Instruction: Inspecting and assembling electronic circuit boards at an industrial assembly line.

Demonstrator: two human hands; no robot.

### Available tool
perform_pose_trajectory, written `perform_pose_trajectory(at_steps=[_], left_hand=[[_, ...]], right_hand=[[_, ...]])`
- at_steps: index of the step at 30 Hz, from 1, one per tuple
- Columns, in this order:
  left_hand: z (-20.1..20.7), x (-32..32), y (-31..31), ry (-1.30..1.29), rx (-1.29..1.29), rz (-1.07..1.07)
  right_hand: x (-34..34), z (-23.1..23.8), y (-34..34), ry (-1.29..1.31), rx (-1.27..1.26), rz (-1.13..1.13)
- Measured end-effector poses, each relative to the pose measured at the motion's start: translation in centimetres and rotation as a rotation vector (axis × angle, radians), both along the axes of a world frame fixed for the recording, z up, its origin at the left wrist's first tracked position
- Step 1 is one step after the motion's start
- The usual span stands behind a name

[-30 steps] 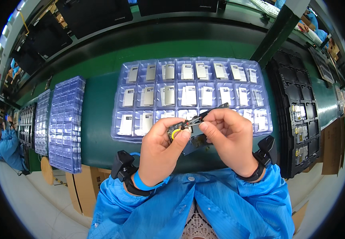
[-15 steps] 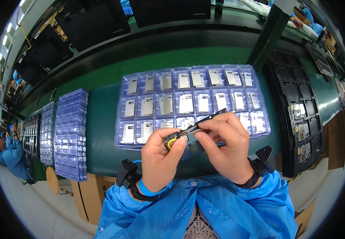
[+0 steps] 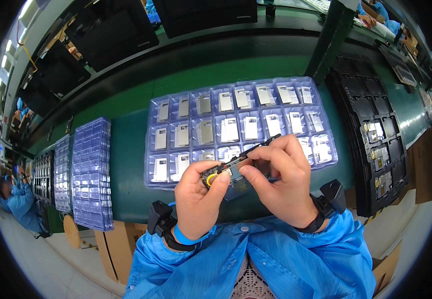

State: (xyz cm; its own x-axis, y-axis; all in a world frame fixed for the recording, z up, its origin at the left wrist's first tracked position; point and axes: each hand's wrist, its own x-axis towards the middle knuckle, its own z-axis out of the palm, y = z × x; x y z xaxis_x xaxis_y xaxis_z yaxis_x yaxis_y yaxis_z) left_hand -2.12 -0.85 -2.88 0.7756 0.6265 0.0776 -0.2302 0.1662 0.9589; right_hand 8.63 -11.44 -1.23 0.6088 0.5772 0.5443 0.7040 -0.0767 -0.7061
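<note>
My left hand (image 3: 198,197) is closed on one end of a small electronic assembly with a black frame (image 3: 236,162), a circuit board and a yellow ring (image 3: 211,179). Its thumb presses beside the ring. At the other end, my right hand (image 3: 288,182) pinches the long edge of the frame between thumb and bent fingers. The assembly is tilted, and the fingers cover much of it. Both hands are just above the near edge of a clear plastic tray (image 3: 148,162), whose pockets hold thin silver metal plates (image 3: 251,128).
Stacked clear trays (image 3: 92,174) stand at the left on the green bench (image 3: 131,149). At the right, a stack of black trays (image 3: 348,107) holds several similar assemblies (image 3: 378,158). A dark post (image 3: 328,45) rises behind. Far left, another person in blue (image 3: 21,202) sits.
The view has shifted slightly, so the surroundings appear a little displaced. Both hands keep their grip on the assembly, with only a slight change in its tilt and the right thumb's position.
</note>
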Motion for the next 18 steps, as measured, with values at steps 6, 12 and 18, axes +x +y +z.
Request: perform_pose_trajectory(at_steps=[6, 12, 18], left_hand=[[-0.1, -0.2, 0.2, 0.013, 0.036, 0.033], [0.2, -0.2, 0.2, 0.01, 0.081, 0.011], [0.5, -0.3, 0.1, 0.023, 0.153, 0.009]], right_hand=[[1.2, 0.6, -0.6, -0.199, -0.072, -0.143], [1.5, -0.2, -0.4, 0.57, 0.136, 0.194], [1.7, -0.6, -0.5, 0.578, 0.105, 0.216]])
